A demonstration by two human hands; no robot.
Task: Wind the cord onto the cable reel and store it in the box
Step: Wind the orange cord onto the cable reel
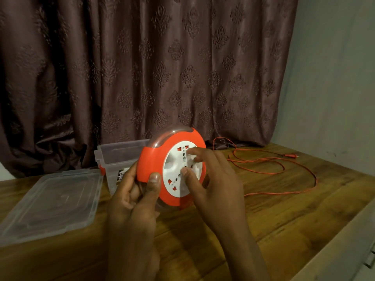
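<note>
Above the table, left hand holds cable reel on edge

wooden table | on it: lid, box, cord
</note>
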